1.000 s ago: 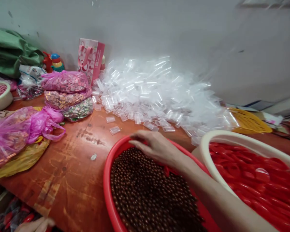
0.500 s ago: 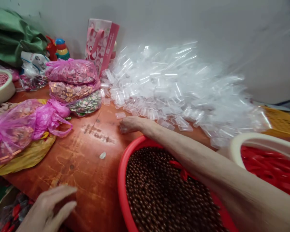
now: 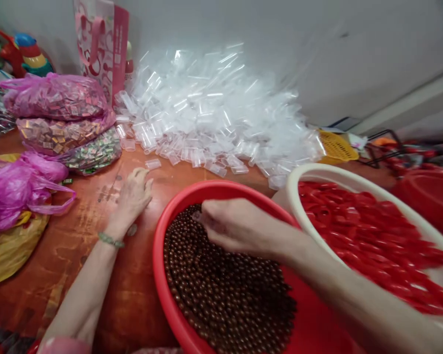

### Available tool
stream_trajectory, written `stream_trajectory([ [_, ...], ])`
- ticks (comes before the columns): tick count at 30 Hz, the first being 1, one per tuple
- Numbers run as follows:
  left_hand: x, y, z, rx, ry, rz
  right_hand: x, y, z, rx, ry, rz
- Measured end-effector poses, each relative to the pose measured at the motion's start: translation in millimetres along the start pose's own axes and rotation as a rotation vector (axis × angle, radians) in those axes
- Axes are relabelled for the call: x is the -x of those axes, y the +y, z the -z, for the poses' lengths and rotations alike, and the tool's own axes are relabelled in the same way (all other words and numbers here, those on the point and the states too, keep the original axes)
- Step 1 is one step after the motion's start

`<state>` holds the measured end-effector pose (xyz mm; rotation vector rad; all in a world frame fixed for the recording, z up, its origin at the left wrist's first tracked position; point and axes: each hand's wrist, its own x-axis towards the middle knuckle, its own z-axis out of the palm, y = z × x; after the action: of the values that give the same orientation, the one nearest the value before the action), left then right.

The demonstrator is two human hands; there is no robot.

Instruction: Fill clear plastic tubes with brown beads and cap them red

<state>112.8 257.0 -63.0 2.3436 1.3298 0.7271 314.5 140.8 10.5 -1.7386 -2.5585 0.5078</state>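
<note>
A red basin [image 3: 158, 255] in front of me holds a heap of shiny dark brown beads [image 3: 221, 295]. Over the far part of the beads is my right hand [image 3: 229, 223], its fingers closed around a small clear plastic case [image 3: 196, 216], of which only an end shows. To the left of the basin, my left hand [image 3: 135, 194] reaches low over the table with its fingers apart and loosely bent, holding nothing. Just beyond its fingertips lies a loose clear case [image 3: 153, 163], at the edge of a large pile of similar clear cases [image 3: 206, 123].
On the right stands a cream basin [image 3: 293, 196] of red plastic pieces [image 3: 365, 231], with a yellow basket [image 3: 337, 146] behind it. Pink bags [image 3: 59, 98] of small packets are stacked at the left, near a pink-and-white paper bag [image 3: 99, 49]. The wall closes off the back.
My right hand has come back from the edge of the clear pile to above the beads. My left hand has moved forward across the table. The view has swung to the right.
</note>
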Motion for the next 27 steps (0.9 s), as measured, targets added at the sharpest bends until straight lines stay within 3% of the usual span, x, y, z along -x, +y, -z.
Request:
stream_trajectory([
  [5,-54.1,-12.0,-55.7,-0.114,-0.055,-0.054,15.4,-0.2,-62.3,0.236,-0.137,-0.112],
  [9,-64.2,-19.3,-76.0,-0.187,-0.074,-0.069,16.1,8.6,-66.5,0.236,-0.222,-0.114],
  [14,-77.6,-24.2,-77.0,-0.271,-0.081,-0.044,27.7,23.8,-53.0,0.178,-0.255,-0.167],
  [18,-91.9,-23.1,-77.6,-0.317,-0.105,0.011,30.0,21.1,-58.6,0.180,-0.269,-0.176],
  [27,-89.6,-16.2,-59.4,-0.196,-0.201,0.122,9.9,-5.0,-74.0,-0.057,-0.303,0.148],
])
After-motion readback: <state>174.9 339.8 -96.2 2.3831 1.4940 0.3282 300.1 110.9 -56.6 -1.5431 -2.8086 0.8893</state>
